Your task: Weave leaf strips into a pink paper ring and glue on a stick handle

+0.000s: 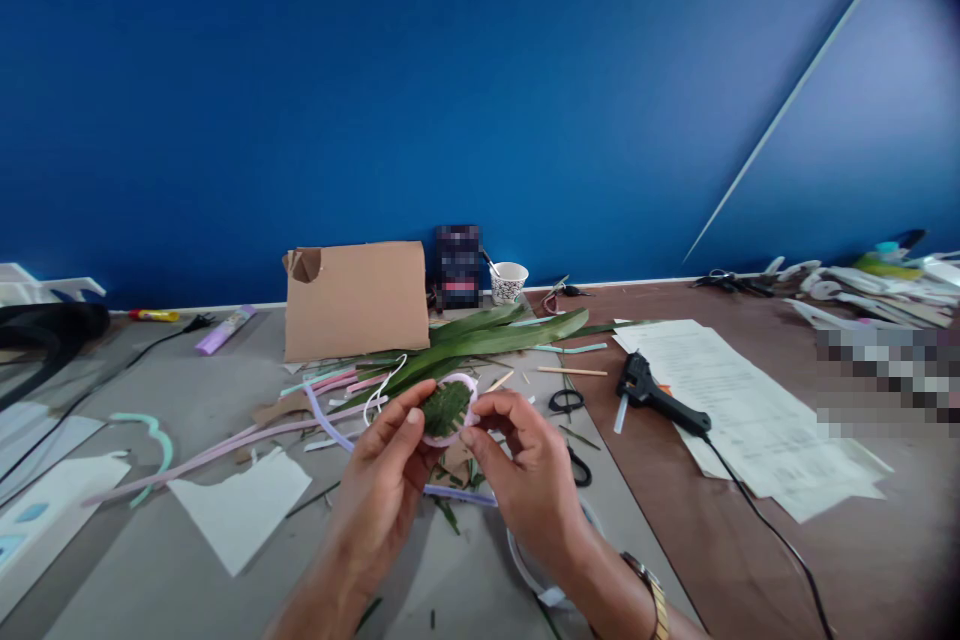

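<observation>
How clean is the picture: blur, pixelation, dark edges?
In the head view, the green disc shows fairly clearly; print on the white sheets is too soft to read; blocky pixelation masks the dark panel beside the cup; black shading cuts the upper-right corner.

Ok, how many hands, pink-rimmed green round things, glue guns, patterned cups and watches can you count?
Left hand and right hand: 2
Pink-rimmed green round piece: 1
Glue gun: 1
Patterned cup: 1
Watch: 1
Total: 6
</observation>
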`<state>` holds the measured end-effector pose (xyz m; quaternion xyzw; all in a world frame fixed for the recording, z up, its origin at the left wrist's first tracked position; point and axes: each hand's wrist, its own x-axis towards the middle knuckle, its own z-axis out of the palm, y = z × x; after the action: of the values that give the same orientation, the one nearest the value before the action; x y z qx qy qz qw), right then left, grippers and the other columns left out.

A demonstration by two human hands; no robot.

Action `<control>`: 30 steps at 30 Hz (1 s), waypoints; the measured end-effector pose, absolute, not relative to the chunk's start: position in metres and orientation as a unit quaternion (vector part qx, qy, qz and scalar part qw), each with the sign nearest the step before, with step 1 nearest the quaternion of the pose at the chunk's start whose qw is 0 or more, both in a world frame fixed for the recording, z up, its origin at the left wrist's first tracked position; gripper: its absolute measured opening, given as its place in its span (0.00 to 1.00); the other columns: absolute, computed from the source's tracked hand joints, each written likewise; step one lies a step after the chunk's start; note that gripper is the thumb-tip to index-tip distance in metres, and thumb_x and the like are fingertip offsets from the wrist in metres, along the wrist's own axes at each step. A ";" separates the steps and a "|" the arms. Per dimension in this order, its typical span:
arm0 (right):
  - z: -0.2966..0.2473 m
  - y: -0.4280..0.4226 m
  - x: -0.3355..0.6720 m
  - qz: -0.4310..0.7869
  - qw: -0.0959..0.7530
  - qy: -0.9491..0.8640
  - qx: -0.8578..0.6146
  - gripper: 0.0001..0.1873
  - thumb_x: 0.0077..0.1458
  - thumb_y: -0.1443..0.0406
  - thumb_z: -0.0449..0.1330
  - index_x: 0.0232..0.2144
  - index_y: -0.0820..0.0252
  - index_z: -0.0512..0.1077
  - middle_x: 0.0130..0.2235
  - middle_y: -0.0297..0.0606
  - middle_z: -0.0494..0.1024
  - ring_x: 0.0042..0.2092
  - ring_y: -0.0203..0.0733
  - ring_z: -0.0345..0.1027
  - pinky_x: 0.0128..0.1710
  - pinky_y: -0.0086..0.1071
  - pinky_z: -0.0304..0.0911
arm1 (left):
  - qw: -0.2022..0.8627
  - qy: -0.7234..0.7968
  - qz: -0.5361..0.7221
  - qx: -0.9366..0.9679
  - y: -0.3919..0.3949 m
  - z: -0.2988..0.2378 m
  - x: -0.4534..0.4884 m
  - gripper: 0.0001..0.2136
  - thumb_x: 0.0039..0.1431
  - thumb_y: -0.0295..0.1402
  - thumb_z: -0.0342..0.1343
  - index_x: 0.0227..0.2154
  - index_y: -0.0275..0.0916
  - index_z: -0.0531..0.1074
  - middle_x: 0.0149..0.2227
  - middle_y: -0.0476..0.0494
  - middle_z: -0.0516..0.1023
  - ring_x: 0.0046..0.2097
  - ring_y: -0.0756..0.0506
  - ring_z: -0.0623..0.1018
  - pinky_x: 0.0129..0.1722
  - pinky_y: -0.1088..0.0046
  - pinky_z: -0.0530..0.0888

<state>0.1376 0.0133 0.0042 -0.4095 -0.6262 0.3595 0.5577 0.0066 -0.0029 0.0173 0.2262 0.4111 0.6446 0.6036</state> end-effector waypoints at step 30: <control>0.009 0.020 0.140 0.581 0.565 -0.512 -0.284 0.06 0.45 0.70 0.63 0.29 0.58 0.71 0.45 0.39 0.73 0.40 0.39 0.70 0.35 0.29 0.68 | 0.690 0.358 0.601 0.182 -0.001 0.022 0.002 0.12 0.53 0.28 0.59 0.42 0.35 0.75 0.40 0.40 0.80 0.37 0.45 0.79 0.37 0.68 0.77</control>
<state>0.1397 0.0199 0.0090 -0.2837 -0.5123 0.5815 0.5647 0.0019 -0.0005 0.0224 0.1824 0.3583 0.6013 0.6905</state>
